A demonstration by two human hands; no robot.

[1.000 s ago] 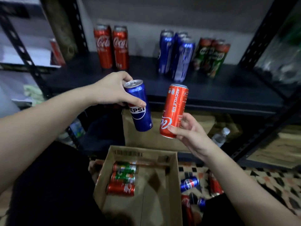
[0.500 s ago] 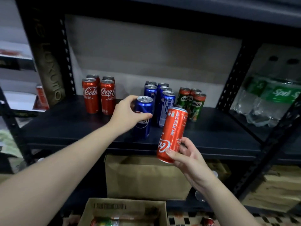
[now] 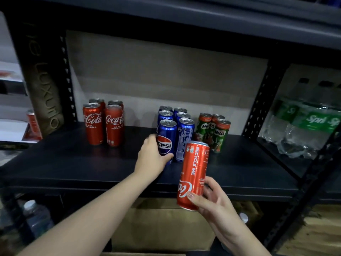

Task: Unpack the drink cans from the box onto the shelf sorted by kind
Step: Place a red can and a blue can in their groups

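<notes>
- The left hand (image 3: 151, 156) grips a Pepsi can (image 3: 166, 140) standing on the shelf (image 3: 73, 163).
- The right hand (image 3: 212, 198) holds a Coca-Cola can (image 3: 193, 174), tilted, in front of the shelf.

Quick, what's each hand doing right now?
Left hand: grips the blue Pepsi can standing on the shelf.
Right hand: holds a red Coca-Cola can.

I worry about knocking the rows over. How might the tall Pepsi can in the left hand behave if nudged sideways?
The Pepsi can is tall and slim, so it probably tips easily. Its glossy metal likely slips under the left hand. Fallen, it would probably roll along the shelf.
</notes>
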